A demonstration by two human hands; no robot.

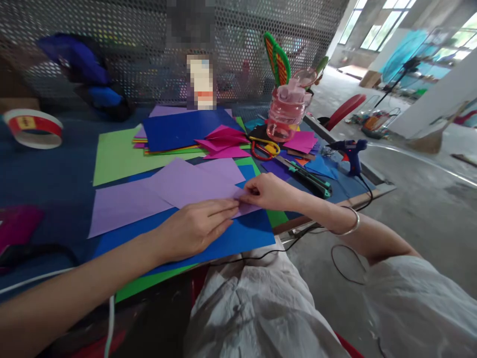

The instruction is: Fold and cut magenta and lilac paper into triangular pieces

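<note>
So over at the far left edge there's a roll of red-and-white tape (33,128) just sitting on the table. Moving toward the middle of the frame, the left hand (194,226) lies flat with fingers stretched out, pressing down on a light purple paper sheet (179,186) that sits on a blue sheet (238,238). Right next to it, the right hand (270,191) has its fingertips pinched on the same purple sheet's corner. Further right, upper centre, there's a pink water bottle (286,109), with scissors (264,148) just below it, then a blue glue gun (352,154) near the table's right edge.
</note>
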